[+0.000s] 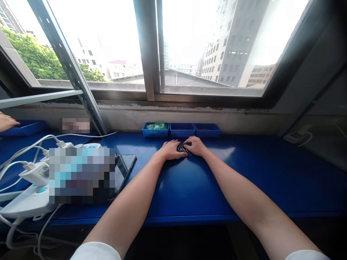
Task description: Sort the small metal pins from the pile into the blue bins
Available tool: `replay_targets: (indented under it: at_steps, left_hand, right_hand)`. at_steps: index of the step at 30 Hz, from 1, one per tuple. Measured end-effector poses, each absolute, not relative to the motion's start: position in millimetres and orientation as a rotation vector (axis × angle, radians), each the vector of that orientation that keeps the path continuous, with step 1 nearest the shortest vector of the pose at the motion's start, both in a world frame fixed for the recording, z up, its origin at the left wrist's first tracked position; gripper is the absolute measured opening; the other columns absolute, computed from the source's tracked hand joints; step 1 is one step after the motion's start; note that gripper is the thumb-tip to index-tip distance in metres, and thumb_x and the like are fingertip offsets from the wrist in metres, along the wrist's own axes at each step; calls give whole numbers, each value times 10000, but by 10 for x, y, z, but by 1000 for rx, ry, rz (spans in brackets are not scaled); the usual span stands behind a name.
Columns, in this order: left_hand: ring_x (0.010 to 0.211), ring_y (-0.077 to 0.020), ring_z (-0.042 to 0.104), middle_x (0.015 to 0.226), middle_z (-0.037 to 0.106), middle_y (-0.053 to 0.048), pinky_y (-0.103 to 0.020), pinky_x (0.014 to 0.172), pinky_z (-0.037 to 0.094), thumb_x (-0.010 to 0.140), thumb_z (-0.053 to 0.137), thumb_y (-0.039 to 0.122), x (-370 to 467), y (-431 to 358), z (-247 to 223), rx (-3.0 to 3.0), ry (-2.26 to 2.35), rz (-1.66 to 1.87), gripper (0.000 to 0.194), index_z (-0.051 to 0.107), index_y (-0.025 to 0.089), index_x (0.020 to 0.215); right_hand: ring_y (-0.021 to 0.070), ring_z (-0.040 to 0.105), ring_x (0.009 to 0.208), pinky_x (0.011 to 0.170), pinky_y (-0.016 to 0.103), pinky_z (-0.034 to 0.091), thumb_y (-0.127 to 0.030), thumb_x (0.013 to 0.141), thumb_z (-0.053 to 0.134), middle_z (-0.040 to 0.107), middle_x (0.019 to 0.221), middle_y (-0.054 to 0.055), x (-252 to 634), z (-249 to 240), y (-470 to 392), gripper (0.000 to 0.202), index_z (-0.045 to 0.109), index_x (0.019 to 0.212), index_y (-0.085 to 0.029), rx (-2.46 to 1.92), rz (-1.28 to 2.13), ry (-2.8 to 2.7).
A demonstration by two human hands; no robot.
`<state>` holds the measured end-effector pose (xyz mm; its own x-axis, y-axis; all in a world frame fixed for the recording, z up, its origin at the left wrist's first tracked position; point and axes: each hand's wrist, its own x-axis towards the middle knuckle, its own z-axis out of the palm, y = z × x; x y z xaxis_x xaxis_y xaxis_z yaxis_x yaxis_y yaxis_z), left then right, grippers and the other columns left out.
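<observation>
A small pile of thin, dark, screw-like pieces (pixel 182 148) lies on the blue tabletop (pixel 187 195), between my two hands. My left hand (pixel 171 150) rests at the pile's left side, palm down with its fingers stretched out around the edge. From the right, my right hand (pixel 195 146) reaches to the pile with thumb and fingertips drawn together in a pinch. Whatever sits between those fingertips is too small to make out. Just beyond the hands stand three blue bins: the left bin (pixel 155 134) holds green plastic packets, while the middle bin (pixel 182 135) and right bin (pixel 207 135) contain small dark bits.
On the left are a white power strip (pixel 29 202) with chargers and cables, a blurred-out item, and a phone (pixel 126 169). Another person's hand (pixel 7 122) is near a blue tray (pixel 32 127) at far left. A metal post (pixel 70 68) rises before the window.
</observation>
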<state>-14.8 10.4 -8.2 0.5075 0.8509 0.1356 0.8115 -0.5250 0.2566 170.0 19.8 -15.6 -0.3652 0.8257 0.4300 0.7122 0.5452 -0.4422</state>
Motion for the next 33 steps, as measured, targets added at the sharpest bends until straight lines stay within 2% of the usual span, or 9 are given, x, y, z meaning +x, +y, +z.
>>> replay_targets:
  at_steps: [13, 18, 22, 28, 33]
  left_hand:
    - [1311, -313, 338, 1387, 445, -102, -427, 1039, 284, 700, 526, 674, -159, 92, -65, 2585, 1432, 361, 706, 509, 246, 1261]
    - [1272, -315, 395, 1370, 464, -107, -416, 1018, 321, 728, 484, 687, -160, 98, -61, 2604, 1420, 497, 734, 477, 219, 1294]
    - [1186, -271, 487, 1272, 553, -101, -377, 981, 374, 825, 466, 550, -143, 92, -20, 2610, 1412, 746, 571, 504, 181, 1258]
    - [1024, -217, 582, 1071, 653, -56, -318, 892, 444, 866, 482, 352, -128, 82, 21, 2604, 1336, 930, 268, 619, 206, 1043]
    - [891, -196, 611, 960, 673, -57, -296, 801, 457, 894, 426, 275, -125, 110, 16, 2654, 1317, 995, 241, 645, 186, 940]
  right_hand:
    - [186, 548, 834, 747, 303, 417, -217, 804, 532, 659, 831, 56, 1677, -108, 166, 134, 654, 768, -177, -1329, 262, -2163]
    - [148, 538, 708, 646, 263, 403, -224, 822, 462, 632, 777, 38, 1714, -96, 175, 162, 604, 764, -173, -1346, 386, -2056]
    - [142, 521, 670, 620, 257, 398, -259, 814, 429, 597, 712, 9, 1764, -98, 205, 165, 563, 755, -184, -1331, 465, -1946]
    - [140, 497, 647, 621, 267, 393, -303, 811, 402, 568, 692, 1, 1739, -86, 216, 178, 509, 722, -191, -1266, 545, -1867]
    - [139, 492, 645, 637, 278, 402, -327, 809, 411, 565, 688, 4, 1691, -64, 183, 205, 517, 703, -186, -1232, 599, -1842]
